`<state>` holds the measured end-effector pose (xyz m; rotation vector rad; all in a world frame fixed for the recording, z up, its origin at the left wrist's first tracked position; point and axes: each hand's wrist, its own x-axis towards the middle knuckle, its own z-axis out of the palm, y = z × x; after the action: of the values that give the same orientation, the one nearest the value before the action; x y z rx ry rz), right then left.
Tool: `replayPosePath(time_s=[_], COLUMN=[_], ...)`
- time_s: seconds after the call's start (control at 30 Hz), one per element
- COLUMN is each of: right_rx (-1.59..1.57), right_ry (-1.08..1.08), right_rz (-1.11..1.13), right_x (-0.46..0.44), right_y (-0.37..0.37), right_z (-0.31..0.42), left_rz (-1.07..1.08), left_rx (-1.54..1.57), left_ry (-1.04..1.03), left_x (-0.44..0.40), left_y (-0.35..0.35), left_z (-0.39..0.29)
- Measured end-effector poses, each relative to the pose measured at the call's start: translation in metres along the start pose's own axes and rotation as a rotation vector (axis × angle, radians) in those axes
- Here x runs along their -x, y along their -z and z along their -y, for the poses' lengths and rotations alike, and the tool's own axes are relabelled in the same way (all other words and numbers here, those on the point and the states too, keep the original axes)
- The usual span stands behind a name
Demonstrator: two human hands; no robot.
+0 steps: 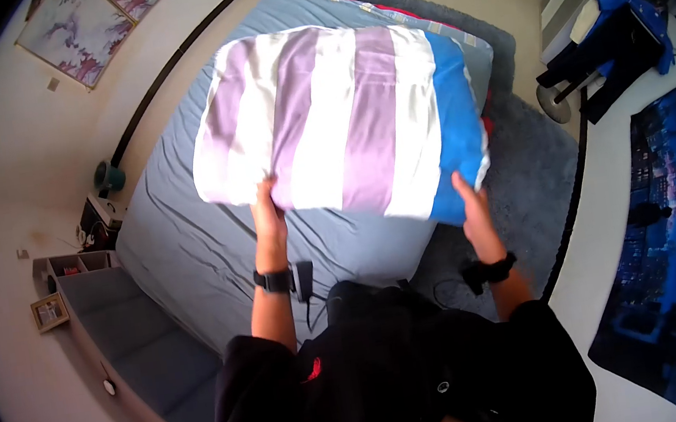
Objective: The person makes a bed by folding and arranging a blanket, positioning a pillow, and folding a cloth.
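1. Reaching forward with both arms, I have the striped quilt (323, 127) straight ahead of my hands, its body stretching away beyond my fingertips.
2. Its long side runs left to right across my reach, slightly slanted, so the right end sits closer to me than the left. The stripes point away from me.
3. My left hand (268, 212) is closed on the near edge, thumb on top and fingers out of sight beneath. It sits well in from the near left corner, so a fair stretch of quilt lies further left.
4. My right hand (475, 208) is at the near right corner, on the blue band, thumb raised and apart. Its other fingers are mostly hidden, so I cannot tell how firmly they grip. Of the two, this hand is nearer to a corner.
5. Under and around the quilt, ahead of both hands, is the bed (174, 198). By my right hand the blue corner shows past the mattress edge, above the rug (545, 162); whether the middle is lifted, I cannot tell.
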<state>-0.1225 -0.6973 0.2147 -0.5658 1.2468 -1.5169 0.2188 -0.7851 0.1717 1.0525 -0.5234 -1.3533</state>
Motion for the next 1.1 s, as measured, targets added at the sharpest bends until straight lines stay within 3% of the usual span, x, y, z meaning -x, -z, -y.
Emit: replayPosePath(time_s=[0.13,0.2,0.27,0.3,0.37,0.47,0.53,0.6,0.73,0.8,0.93,1.1], right_rx=[0.114,0.453,0.591,0.580,0.485,0.434,0.429,0.434,0.503,0.684,0.635,0.486], right_ry=[-0.473,-0.527,-0.513,-0.520,-0.736,-0.852,-0.871,-0.586,-0.431,-0.312,-0.314,-0.433], right_rz=[0.147,0.168,0.265,0.268,0.252,0.332,0.369,0.504,0.604,0.646,0.577,0.383], right_x=[0.042,0.063,0.084,0.086,0.092,0.091,0.099,0.107,0.110,0.107,0.106,0.096], right_y=[0.079,0.129,0.188,0.191,0.191,0.182,0.184,0.190,0.190,0.184,0.175,0.172], right_z=[-0.074,-0.128,-0.187,-0.183,-0.160,-0.127,-0.117,-0.108,-0.076,-0.070,-0.082,-0.095], left_rz=[-0.217,-0.284,-0.418,-0.426,-0.392,-0.307,-0.313,-0.354,-0.373,-0.374,-0.298,-0.180], left_rx=[0.062,0.013,-0.279,-0.290,-0.200,-0.286,-0.332,-0.439,-0.384,-0.424,-0.437,-0.467], left_ry=[0.242,0.491,0.767,0.766,0.858,0.705,0.701,0.743,0.770,0.808,0.914,0.918], left_x=[0.074,0.131,0.172,0.174,0.174,0.169,0.166,0.177,0.184,0.187,0.192,0.141], left_y=[0.096,0.132,0.143,0.145,0.153,0.149,0.141,0.103,0.092,0.084,0.084,0.082], left_z=[0.113,0.147,0.157,0.160,0.176,0.177,0.168,0.131,0.108,0.099,0.100,0.122])
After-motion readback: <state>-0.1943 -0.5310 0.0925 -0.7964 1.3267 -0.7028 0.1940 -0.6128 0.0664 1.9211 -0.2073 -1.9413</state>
